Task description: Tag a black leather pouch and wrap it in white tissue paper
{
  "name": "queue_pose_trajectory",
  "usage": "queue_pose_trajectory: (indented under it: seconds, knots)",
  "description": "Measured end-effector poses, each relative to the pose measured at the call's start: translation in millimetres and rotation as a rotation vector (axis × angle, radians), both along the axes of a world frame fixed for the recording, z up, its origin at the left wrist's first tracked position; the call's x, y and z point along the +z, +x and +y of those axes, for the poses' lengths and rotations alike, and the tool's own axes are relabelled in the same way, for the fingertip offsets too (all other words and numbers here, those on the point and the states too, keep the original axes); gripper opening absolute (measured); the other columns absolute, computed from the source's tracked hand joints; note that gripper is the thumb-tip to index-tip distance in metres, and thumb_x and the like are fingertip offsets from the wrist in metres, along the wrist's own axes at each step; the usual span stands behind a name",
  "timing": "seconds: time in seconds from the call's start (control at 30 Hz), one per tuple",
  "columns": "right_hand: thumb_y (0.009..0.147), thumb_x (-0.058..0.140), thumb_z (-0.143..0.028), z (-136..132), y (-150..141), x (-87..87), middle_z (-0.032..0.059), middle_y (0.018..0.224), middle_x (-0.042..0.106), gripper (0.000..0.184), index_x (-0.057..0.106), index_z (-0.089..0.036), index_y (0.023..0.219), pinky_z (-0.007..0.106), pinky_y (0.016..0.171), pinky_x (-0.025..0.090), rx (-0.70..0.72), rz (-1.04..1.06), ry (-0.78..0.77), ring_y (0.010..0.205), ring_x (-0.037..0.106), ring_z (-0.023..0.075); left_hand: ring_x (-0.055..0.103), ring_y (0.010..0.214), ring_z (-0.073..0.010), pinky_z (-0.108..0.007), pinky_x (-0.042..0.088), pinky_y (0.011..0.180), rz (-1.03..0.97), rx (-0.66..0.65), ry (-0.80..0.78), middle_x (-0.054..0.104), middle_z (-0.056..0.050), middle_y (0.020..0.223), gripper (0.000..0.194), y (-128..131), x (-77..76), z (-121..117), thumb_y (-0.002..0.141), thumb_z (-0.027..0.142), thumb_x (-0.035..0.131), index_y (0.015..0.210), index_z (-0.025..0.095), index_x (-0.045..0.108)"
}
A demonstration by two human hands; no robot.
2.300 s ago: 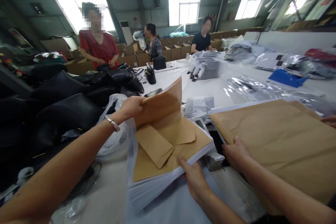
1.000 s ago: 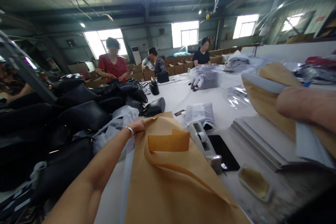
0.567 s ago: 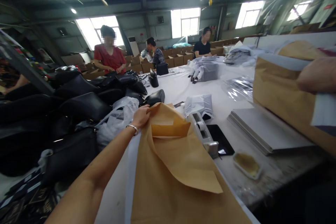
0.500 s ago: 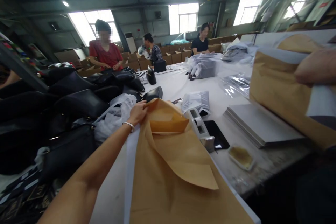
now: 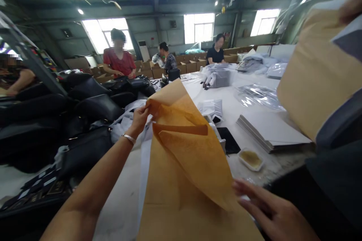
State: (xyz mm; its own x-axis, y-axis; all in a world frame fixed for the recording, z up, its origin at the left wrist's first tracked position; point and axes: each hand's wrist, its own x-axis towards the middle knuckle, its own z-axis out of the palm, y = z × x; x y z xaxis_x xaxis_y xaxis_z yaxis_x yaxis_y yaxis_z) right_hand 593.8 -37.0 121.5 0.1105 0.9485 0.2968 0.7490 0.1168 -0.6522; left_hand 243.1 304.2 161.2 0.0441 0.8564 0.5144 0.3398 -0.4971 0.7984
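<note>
A large sheet of brown kraft paper stands tilted up from the white table, with one flap folded down across its front. My left hand, a bracelet on its wrist, is shut on the sheet's upper left edge. My right hand is open at the lower right, fingers spread, fingertips close to the lower tip of the folded flap. A white sheet's edge shows beneath the brown paper on the left.
At the right a person lifts a brown-paper-wrapped bundle. Behind the sheet lie a stack of white paper, a small tray with a yellow pad and a black slab. Black bags pile at left. Several people work at the far end.
My left hand has raised the brown sheet's top edge, so it stands steeper. My right hand has come into view at the lower right. The bundle at right is lifted higher.
</note>
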Motion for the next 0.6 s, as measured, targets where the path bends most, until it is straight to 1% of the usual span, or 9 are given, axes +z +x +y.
queue_pose_trajectory:
  seconds: [0.07,0.13,0.2,0.27,0.37,0.43,0.5,0.53,0.6]
  knots:
    - [0.086,0.063,-0.048,37.6,-8.8,7.3,0.0055,0.135,0.063,0.059,0.051,-0.031,0.141,0.038,0.094,0.058,0.014,-0.01,0.099,0.111,0.068,0.0271,0.064,0.089,-0.021,-0.032,0.051,0.079,-0.021,0.001,0.013,0.073,-0.011,0.102,0.058,4.8,-4.5,-9.2,0.09,0.059,0.047,0.109,0.009,0.069]
    - [0.082,0.068,-0.048,83.1,-24.2,16.1,0.0079,0.156,0.038,0.087,0.025,-0.028,0.155,0.045,0.112,0.043,0.015,-0.082,0.221,0.138,0.045,0.0299,0.065,0.092,-0.0229,-0.034,0.052,0.081,-0.001,-0.019,0.016,0.074,-0.011,0.104,0.056,10.5,-9.8,-19.2,0.09,0.058,0.049,0.11,0.01,0.07]
    - [0.078,0.074,-0.047,129.3,-41.5,24.7,0.01,0.162,0.024,0.104,0.011,-0.026,0.158,0.049,0.119,0.032,0.008,-0.125,0.308,0.147,0.027,0.0304,0.066,0.097,-0.0248,-0.036,0.053,0.084,0.047,-0.048,0.018,0.074,-0.01,0.107,0.049,15.9,-15.5,-29.0,0.089,0.053,0.054,0.111,0.012,0.072]
    - [0.074,0.077,-0.046,169.4,-54.6,31.3,0.0136,0.161,0.025,0.11,0.009,-0.023,0.158,0.053,0.12,0.026,-0.028,-0.155,0.358,0.148,0.023,0.0328,0.065,0.105,-0.0259,-0.038,0.052,0.092,0.103,-0.068,0.029,0.073,-0.009,0.114,0.041,20.2,-21.6,-38.1,0.089,0.046,0.056,0.11,0.016,0.073]
    - [0.077,0.073,-0.044,209.1,-59.0,35.6,0.017,0.14,0.054,0.1,0.018,-0.02,0.156,0.056,0.112,0.032,-0.042,-0.204,0.292,0.132,0.047,0.0363,0.061,0.118,-0.0251,-0.04,0.047,0.103,0.181,-0.08,0.054,0.07,-0.007,0.124,0.032,22.7,-33.1,-50.3,0.093,0.038,0.053,0.111,0.021,0.074]
    - [0.081,0.068,-0.043,220.3,-52.7,35.3,0.0133,0.112,0.07,0.075,0.042,-0.018,0.146,0.047,0.096,0.045,0.024,-0.225,0.14,0.106,0.064,0.0336,0.061,0.121,-0.0233,-0.04,0.046,0.106,0.245,-0.102,0.063,0.069,-0.005,0.126,0.029,20.2,-42.6,-56.0,0.093,0.033,0.053,0.111,0.025,0.073]
    - [0.084,0.061,-0.045,221.0,-43.6,33.6,0.0085,0.092,0.073,0.041,0.067,-0.02,0.117,0.037,0.077,0.049,0.123,-0.239,-0.001,0.086,0.067,0.0284,0.058,0.125,-0.0222,-0.039,0.044,0.109,0.321,-0.124,0.067,0.066,-0.002,0.131,0.03,13.3,-52.4,-57.7,0.088,0.028,0.06,0.117,0.03,0.07]
    - [0.086,0.058,-0.047,218.6,-39.4,32.6,0.0066,0.086,0.072,0.033,0.072,-0.021,0.1,0.033,0.072,0.048,0.176,-0.245,-0.032,0.081,0.067,0.0261,0.054,0.13,-0.0224,-0.04,0.042,0.112,0.353,-0.117,0.068,0.062,-0.002,0.137,0.04,8.4,-56.8,-56.4,0.084,0.024,0.065,0.124,0.031,0.066]
    - [0.09,0.052,-0.05,211.1,-33.6,30.7,0.0038,0.082,0.07,0.036,0.073,-0.023,0.081,0.031,0.069,0.047,0.263,-0.244,-0.027,0.076,0.066,0.0225,0.039,0.142,-0.0251,-0.044,0.032,0.119,0.397,-0.049,0.064,0.046,-0.005,0.152,0.066,-2.8,-64.1,-49.5,0.078,0.018,0.07,0.14,0.031,0.051]
